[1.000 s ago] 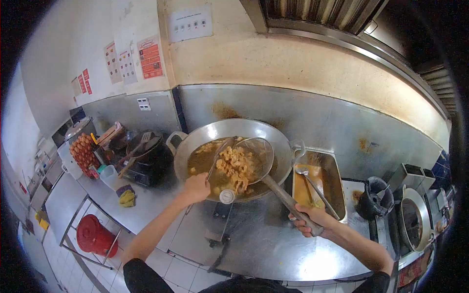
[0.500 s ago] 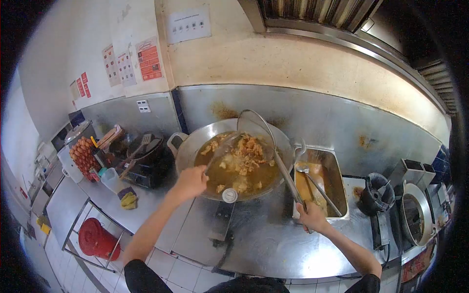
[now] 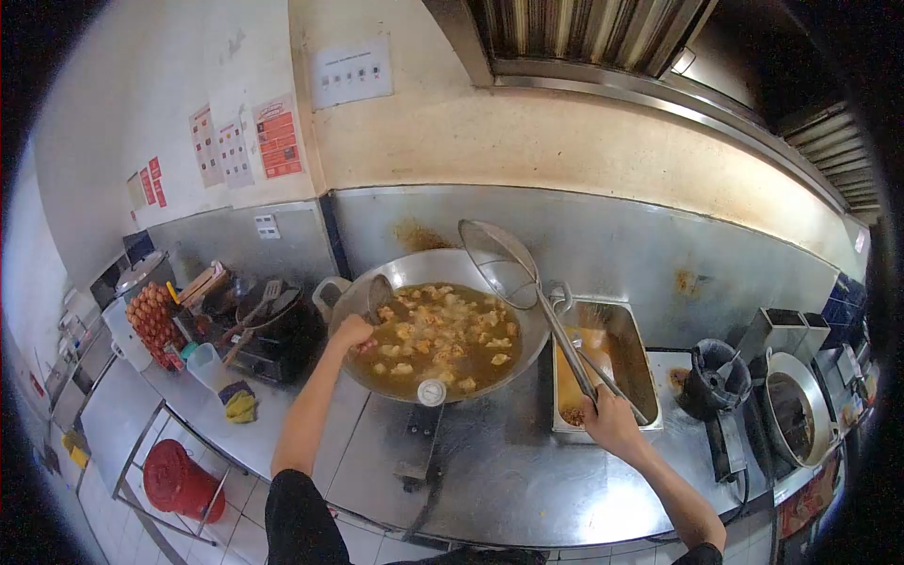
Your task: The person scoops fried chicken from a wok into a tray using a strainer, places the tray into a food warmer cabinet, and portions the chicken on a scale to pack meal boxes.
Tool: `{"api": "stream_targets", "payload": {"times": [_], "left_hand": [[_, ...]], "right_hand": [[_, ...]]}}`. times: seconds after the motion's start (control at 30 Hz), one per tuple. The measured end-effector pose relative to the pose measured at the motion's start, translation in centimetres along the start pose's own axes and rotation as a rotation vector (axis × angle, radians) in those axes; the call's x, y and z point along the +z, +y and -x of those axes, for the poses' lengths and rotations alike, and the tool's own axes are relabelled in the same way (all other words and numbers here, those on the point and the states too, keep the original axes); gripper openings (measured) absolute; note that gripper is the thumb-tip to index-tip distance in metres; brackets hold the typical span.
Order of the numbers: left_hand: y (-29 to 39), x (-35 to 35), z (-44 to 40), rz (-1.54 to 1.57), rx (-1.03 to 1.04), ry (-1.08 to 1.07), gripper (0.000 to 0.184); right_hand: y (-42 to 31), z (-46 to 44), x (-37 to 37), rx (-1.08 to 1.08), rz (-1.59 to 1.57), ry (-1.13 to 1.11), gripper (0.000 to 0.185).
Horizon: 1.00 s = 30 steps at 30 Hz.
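My left hand (image 3: 353,335) is closed round the handle of a small skimmer (image 3: 379,295), whose bowl rests by the left inner side of a big wok (image 3: 414,268). My right hand (image 3: 610,420) grips the long handle of a large round strainer (image 3: 499,264). That strainer is tilted and empty above the wok's right rear rim. Many golden pieces of food (image 3: 443,330) float spread out in the wok's oil. A round thermometer dial (image 3: 431,393) sits at the wok's front rim.
Right of the wok stands a metal tray (image 3: 636,353) with brownish liquid and a ladle. Farther right are a black burner (image 3: 718,377) and a second wok (image 3: 774,443). At left are a black pan (image 3: 273,306), a plastic jug (image 3: 204,365), a yellow cloth (image 3: 241,407) and a red bucket (image 3: 179,480).
The large strainer has risen and tipped over, and the food clump has spread across the oil. My left hand has moved the skimmer left to the wok's side.
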<state>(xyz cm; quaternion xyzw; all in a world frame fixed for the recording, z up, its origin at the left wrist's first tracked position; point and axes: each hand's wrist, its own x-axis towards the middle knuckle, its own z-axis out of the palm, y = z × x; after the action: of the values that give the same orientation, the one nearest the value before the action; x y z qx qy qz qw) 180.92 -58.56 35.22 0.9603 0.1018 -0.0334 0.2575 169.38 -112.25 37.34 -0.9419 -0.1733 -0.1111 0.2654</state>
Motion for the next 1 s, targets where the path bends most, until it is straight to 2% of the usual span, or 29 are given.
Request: {"api": "stream_targets", "payload": {"times": [0.03,0.1,0.17,0.2,0.23,0.27,0.33,0.37,0.43,0.53,0.63,0.7,0.73,0.8,0.9,0.93,1.0], "left_hand": [[0.2,0.3,-0.2,-0.003,0.004,-0.004,0.021],[1.6,1.0,0.6,0.482,-0.214,-0.082,0.018],[2.9,0.8,2.4,0.528,-0.179,-0.091,0.017],[3.5,0.6,3.3,0.576,-0.142,-0.097,0.016],[4.1,0.3,4.3,0.581,-0.151,-0.091,0.016],[4.8,0.0,5.1,0.526,-0.116,-0.094,0.016],[5.6,-0.5,6.3,0.470,-0.088,-0.093,0.016],[5.8,-0.7,6.8,0.491,-0.066,-0.100,0.020],[6.4,-1.3,8.1,0.508,-0.045,-0.106,0.026],[7.5,-2.5,9.5,0.504,0.025,-0.099,0.028],[7.1,-3.6,9.1,0.417,0.028,0.002,0.029],[6.0,-3.8,7.3,0.246,-0.021,0.159,0.026],[5.5,-3.6,6.2,0.243,-0.018,0.142,0.026],[4.0,-3.1,3.7,0.006,-0.070,0.203,0.023],[0.0,-0.2,-2.2,-0.097,-0.022,0.260,0.024],[0.0,0.6,-2.8,-0.094,-0.014,0.255,0.024],[1.0,2.2,-3.7,0.265,-0.124,0.165,0.021]], "right_hand": [[-0.1,0.3,-0.2,-0.020,0.033,0.007,0.028],[0.6,0.5,0.5,-0.027,0.079,0.008,0.028],[0.1,0.4,0.6,-0.049,0.125,0.001,0.028],[-1.3,0.1,-0.1,0.130,-0.018,-0.160,0.030],[-2.1,-0.1,-0.4,0.310,-0.159,-0.321,0.033],[-1.5,-0.4,0.3,0.302,-0.159,-0.329,0.033],[0.4,-1.3,2.5,0.292,-0.352,-0.430,0.039],[0.9,-1.5,3.1,0.286,-0.352,-0.436,0.039],[1.1,-1.7,3.7,0.227,-0.596,-0.422,0.040],[0.8,-1.4,3.0,0.237,-0.544,-0.398,0.037],[0.6,-0.5,1.3,0.277,-0.528,-0.369,0.041],[-0.3,0.2,-0.1,0.285,-0.452,-0.320,0.040],[-0.7,0.8,-0.5,0.302,-0.376,-0.273,0.040],[-1.3,0.8,-1.0,0.316,-0.337,-0.249,0.037],[-1.3,0.3,-1.2,0.335,-0.304,-0.218,0.034],[-1.1,0.1,-1.0,0.340,-0.310,-0.216,0.034],[-0.1,-0.6,0.1,0.300,-0.282,-0.261,0.037]]}}
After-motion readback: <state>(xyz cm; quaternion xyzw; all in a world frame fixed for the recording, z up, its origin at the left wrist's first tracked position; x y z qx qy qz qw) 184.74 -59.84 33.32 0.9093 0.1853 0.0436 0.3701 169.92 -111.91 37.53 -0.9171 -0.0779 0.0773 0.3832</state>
